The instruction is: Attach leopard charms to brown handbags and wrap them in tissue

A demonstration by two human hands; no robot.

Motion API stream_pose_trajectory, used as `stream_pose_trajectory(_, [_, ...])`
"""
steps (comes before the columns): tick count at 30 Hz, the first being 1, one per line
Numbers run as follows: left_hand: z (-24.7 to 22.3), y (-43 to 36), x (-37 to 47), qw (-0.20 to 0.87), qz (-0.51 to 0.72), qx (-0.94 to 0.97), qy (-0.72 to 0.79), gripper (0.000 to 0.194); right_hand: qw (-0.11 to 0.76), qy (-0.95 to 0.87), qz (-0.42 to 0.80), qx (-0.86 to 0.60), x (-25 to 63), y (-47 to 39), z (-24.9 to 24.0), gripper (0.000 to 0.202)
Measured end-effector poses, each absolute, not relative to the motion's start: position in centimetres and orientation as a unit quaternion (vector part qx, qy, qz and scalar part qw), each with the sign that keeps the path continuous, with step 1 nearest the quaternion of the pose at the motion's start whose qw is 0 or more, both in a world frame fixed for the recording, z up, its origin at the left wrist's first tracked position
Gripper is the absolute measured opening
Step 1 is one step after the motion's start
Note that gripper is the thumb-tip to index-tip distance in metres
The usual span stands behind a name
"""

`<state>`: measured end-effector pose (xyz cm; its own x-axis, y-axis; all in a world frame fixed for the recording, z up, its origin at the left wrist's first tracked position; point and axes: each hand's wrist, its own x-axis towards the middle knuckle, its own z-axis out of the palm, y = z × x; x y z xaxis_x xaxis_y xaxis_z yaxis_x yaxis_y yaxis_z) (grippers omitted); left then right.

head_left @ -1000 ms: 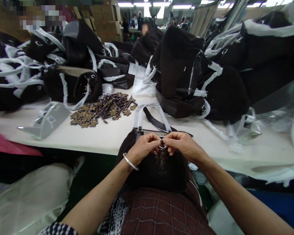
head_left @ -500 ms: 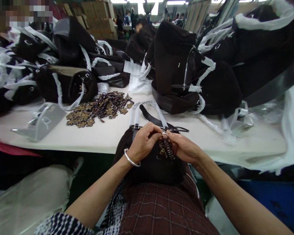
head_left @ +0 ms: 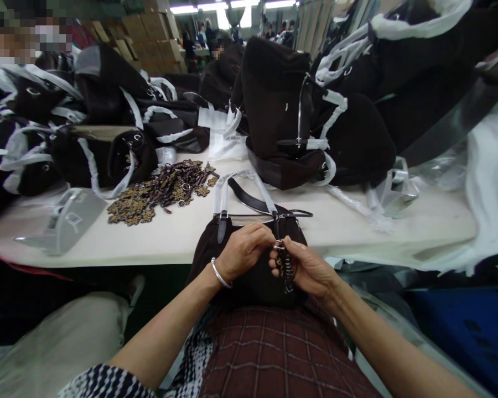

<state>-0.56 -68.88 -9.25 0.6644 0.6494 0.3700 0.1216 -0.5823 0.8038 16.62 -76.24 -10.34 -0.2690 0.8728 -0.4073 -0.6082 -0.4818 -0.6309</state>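
A dark handbag (head_left: 249,287) leans at the table's edge against my body, its handles (head_left: 264,190) wrapped in white and standing upright. In front of it, my right hand (head_left: 311,270) is closed around a bag charm (head_left: 288,268) with a metal ring, dark coiled cord and brownish pieces. My left hand (head_left: 247,250), with a silver bangle at the wrist, pinches at the charm's ring; its fingertips are partly hidden. Near the handles a black strap (head_left: 249,198) curves over the bag's top.
A pile of similar charms (head_left: 161,190) lies on the white table (head_left: 157,243), left of the bag. Beside it stands a clear plastic holder (head_left: 68,221). Dark bags (head_left: 274,110) with wrapped handles are heaped behind. Cartons (head_left: 145,38) and people are farther back. Someone's pale-trousered leg (head_left: 78,337) is at left.
Both hands and the charm have come down from the bag's top edge to in front of its body. The charm's ring now shows more clearly. The view has shifted slightly.
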Motion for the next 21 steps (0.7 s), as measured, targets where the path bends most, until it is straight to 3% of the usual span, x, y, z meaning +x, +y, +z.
stream_pose_trajectory(9, [-10.3, -68.2, -1.0, 0.355, 0.365, 0.822, 0.257, 0.005, 0.46, -0.239, 0.764, -0.384, 16.9, -76.1, -10.6, 0.035])
stream_pose_trajectory(16, [-11.1, -68.8, -0.8, 0.254, 0.4, 0.848, 0.237, 0.008, 0.468, -0.222, 0.76, -0.392, 16.8, -75.9, -10.7, 0.022])
stream_pose_trajectory(21, [-11.1, -67.9, -0.2, 0.345, 0.328, 0.837, 0.271, 0.014, 0.511, -0.177, 0.704, -0.46, 17.0, -75.8, -10.8, 0.026])
